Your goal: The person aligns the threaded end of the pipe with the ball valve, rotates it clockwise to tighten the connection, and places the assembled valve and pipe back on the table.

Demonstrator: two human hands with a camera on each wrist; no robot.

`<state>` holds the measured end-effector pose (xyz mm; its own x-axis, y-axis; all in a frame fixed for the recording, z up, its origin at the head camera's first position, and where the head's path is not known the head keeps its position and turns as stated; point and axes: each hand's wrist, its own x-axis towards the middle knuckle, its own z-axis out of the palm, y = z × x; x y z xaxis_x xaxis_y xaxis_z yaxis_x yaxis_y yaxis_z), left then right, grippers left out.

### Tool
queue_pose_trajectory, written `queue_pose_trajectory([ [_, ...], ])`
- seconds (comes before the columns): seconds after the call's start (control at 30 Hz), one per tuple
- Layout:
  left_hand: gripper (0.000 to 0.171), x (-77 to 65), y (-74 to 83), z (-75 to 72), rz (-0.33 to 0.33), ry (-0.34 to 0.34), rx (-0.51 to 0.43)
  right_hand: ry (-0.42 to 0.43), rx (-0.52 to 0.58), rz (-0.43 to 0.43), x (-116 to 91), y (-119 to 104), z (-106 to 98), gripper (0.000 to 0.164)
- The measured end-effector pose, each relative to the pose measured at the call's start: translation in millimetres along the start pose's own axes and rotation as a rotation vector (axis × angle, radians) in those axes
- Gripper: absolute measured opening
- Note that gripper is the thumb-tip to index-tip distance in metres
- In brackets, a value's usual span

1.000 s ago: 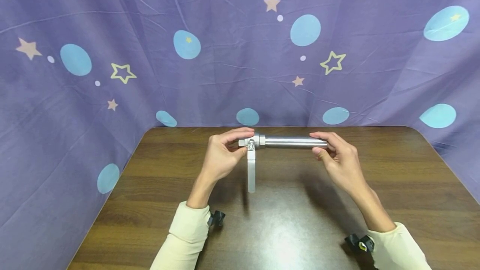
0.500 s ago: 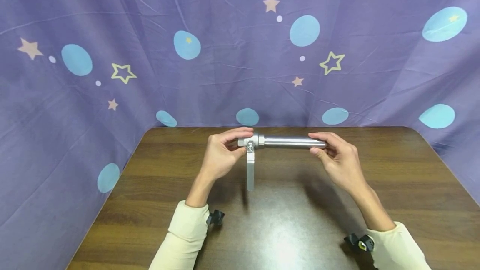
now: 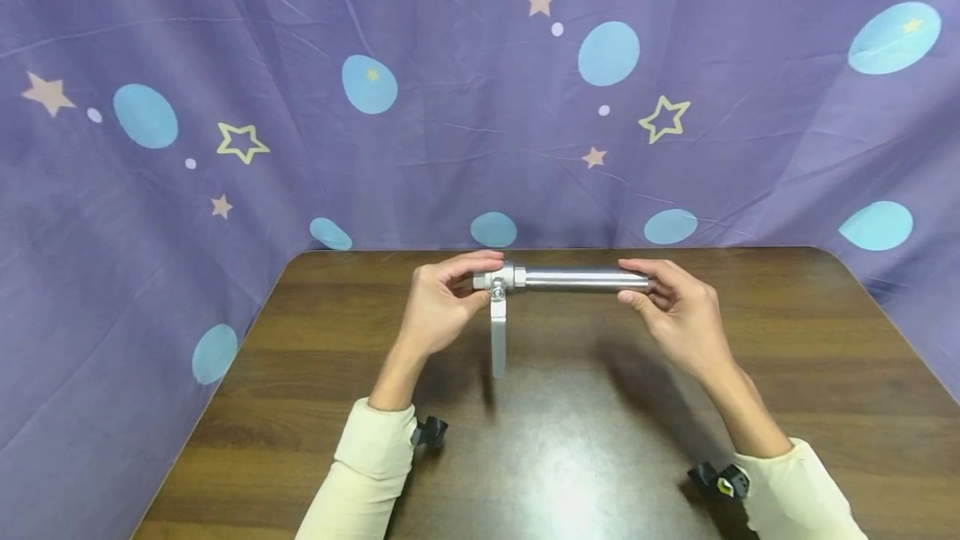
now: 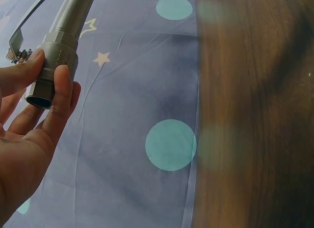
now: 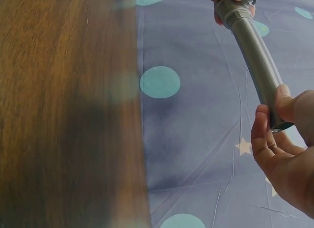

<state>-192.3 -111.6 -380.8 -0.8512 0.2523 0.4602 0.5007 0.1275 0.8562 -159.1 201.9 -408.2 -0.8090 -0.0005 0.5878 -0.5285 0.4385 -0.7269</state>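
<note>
A metal ball valve (image 3: 504,276) with a flat lever handle (image 3: 498,340) is joined end to end with a straight steel pipe (image 3: 573,278). Both are held level above the table, with the lever pointing toward the person. My left hand (image 3: 442,302) grips the valve body between thumb and fingers; its open hexagonal end (image 4: 40,94) shows in the left wrist view. At the other end, my right hand (image 3: 678,315) pinches the pipe, thumb on the near side and fingers on the far side. The pipe's open end (image 5: 282,126) shows in the right wrist view.
Below the hands lies a brown wooden table (image 3: 315,457) with rounded far corners. A purple curtain (image 3: 450,165) with stars and blue dots hangs behind it and on both sides. Black camera mounts (image 3: 429,432) sit at both cuffs.
The valve and pipe have shifted very slightly left in the head view. Both hands keep the same hold.
</note>
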Motion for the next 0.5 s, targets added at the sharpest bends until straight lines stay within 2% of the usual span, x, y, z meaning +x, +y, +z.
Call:
queue_pose_trajectory([
  [0.2,0.039,0.2,0.3,1.4,-0.015,0.003,0.008,-0.006,-0.011,0.019,0.8,0.6,-1.5,0.041],
  [0.5,0.039,0.6,0.1,3.1,-0.056,-0.013,0.072,-0.080,0.051,0.036,3.6,1.1,-7.6,0.043],
])
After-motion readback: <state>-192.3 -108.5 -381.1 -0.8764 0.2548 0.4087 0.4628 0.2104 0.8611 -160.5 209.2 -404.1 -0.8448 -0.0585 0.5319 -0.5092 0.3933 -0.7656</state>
